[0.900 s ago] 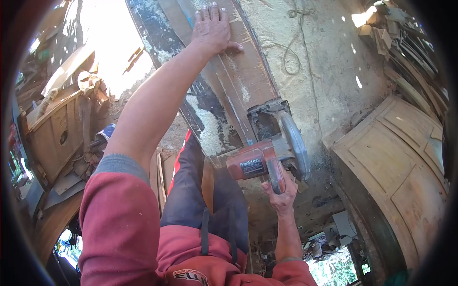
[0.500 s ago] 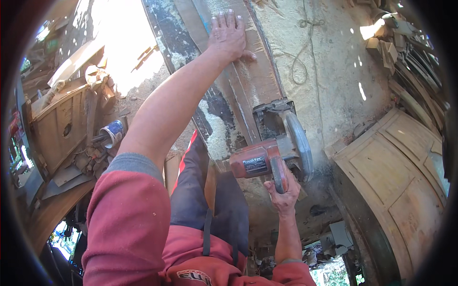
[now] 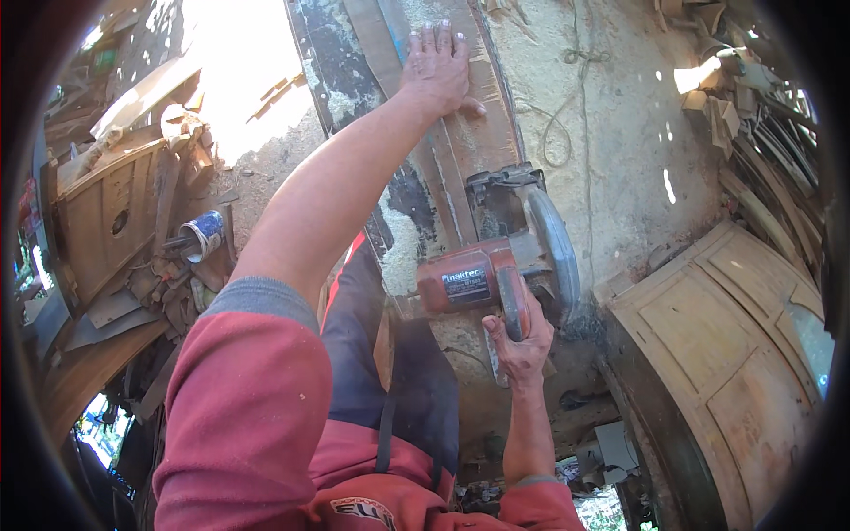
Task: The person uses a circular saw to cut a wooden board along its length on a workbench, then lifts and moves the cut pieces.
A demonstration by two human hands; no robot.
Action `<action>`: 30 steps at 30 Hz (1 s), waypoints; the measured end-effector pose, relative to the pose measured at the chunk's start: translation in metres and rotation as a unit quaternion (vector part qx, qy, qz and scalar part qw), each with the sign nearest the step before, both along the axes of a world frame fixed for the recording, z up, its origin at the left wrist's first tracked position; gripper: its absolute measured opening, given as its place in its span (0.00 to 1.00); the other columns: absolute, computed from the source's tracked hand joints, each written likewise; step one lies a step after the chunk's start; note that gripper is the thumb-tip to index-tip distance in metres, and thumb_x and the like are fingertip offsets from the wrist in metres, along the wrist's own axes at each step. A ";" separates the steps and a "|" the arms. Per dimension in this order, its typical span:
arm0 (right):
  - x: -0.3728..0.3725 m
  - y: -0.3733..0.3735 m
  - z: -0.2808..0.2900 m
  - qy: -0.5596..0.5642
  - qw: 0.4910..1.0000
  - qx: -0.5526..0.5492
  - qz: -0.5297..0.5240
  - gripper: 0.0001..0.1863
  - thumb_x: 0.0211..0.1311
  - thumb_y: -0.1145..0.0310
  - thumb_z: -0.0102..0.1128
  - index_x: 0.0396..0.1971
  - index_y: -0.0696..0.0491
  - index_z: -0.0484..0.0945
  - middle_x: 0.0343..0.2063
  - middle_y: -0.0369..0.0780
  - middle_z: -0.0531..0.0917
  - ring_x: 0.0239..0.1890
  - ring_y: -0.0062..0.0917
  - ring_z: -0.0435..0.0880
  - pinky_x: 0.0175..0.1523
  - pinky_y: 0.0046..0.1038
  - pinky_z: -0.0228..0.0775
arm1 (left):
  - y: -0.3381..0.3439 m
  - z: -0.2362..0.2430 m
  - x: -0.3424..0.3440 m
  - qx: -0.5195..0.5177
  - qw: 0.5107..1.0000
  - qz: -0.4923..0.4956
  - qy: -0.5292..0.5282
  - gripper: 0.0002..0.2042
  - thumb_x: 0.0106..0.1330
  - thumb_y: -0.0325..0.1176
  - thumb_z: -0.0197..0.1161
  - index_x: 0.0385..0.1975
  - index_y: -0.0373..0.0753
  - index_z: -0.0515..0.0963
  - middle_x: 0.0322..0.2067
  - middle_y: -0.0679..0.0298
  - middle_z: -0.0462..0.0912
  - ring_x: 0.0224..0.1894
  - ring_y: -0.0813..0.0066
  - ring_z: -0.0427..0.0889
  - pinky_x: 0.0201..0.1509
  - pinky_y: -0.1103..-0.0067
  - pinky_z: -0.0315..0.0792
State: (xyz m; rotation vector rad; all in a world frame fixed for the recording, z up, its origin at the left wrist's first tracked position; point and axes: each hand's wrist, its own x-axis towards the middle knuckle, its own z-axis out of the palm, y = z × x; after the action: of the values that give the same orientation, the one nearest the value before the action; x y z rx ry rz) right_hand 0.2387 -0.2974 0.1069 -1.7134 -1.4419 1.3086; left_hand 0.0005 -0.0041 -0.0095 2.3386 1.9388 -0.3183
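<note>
My left hand (image 3: 436, 73) lies flat, fingers stretched out, on a worn brown wooden board (image 3: 482, 146). The board rests on a dark, paint-flaked plank (image 3: 341, 80). By its rear handle, my right hand (image 3: 524, 352) grips a red and black circular saw (image 3: 456, 279), the thumb standing off to the side. The saw sits at the near end of the board, its front base plate over the board's right edge. A grey rounded guard covers the blade, which I cannot make out.
Wooden panelled doors (image 3: 708, 327) lean at the right. Scrap wood (image 3: 722, 115) is piled at the far right. A paint can (image 3: 205, 232) with sticks stands at the left, near a wooden panel (image 3: 111, 208). A thin cord (image 3: 584, 115) runs across the dusty floor.
The view has turned slightly, shifting the whole scene. My left hand stays on the board; my right hand stays on the saw, which sits at the same board end, slightly differently angled.
</note>
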 end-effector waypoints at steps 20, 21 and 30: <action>-0.021 0.041 0.003 -0.018 1.000 -0.012 0.013 0.42 0.57 0.51 0.77 0.65 0.61 0.73 0.55 0.40 0.85 0.37 0.15 0.82 0.45 0.21 0.76 | 0.000 0.003 -0.004 -0.004 0.999 -0.005 -0.033 0.62 0.46 0.78 0.61 0.73 0.31 0.57 0.74 0.42 0.55 0.77 0.42 0.52 0.77 0.52 0.50; -0.022 0.042 0.003 -0.018 1.000 -0.005 0.012 0.41 0.57 0.51 0.77 0.65 0.61 0.73 0.55 0.40 0.85 0.37 0.15 0.82 0.45 0.21 0.76 | -0.001 0.003 -0.004 0.000 0.999 -0.006 -0.036 0.62 0.46 0.78 0.61 0.73 0.31 0.58 0.74 0.42 0.55 0.77 0.42 0.52 0.77 0.52 0.51; -0.036 0.059 0.006 -0.017 1.000 -0.002 0.008 0.39 0.59 0.55 0.77 0.64 0.61 0.74 0.55 0.41 0.85 0.40 0.16 0.83 0.48 0.22 0.77 | 0.019 0.028 -0.021 -0.095 0.992 -0.077 -0.017 0.55 0.51 0.72 0.66 0.72 0.35 0.61 0.73 0.47 0.59 0.75 0.49 0.56 0.72 0.54 0.58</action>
State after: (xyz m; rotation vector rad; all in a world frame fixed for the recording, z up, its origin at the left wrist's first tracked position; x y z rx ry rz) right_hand 0.2032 -0.2386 0.1127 -1.7377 -1.4763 1.2965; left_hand -0.0208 0.0152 0.0190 2.3557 1.6375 -0.4495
